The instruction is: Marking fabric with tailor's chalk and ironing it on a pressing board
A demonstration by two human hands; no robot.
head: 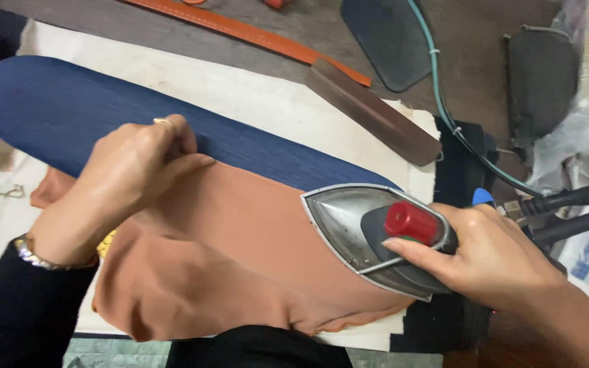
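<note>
My right hand point(492, 255) grips the dark handle of a steel iron point(342, 215) with a red knob. The iron's pointed tip faces left and rests on a brown cloth point(240, 238). This cloth lies over a blue padded pressing board point(49, 102). My left hand point(134, 170), wearing a ring and a wristwatch, presses down on the cloth's upper edge where it meets the blue pad, fingers curled.
A white sheet point(240, 88) covers the table under the board. A brown wooden bar point(373, 112) and an orange strap point(240, 28) lie at the back. A teal cord point(444, 112) and black cables point(567, 204) run right. Dark pads point(540, 75) and plastic bags sit far right.
</note>
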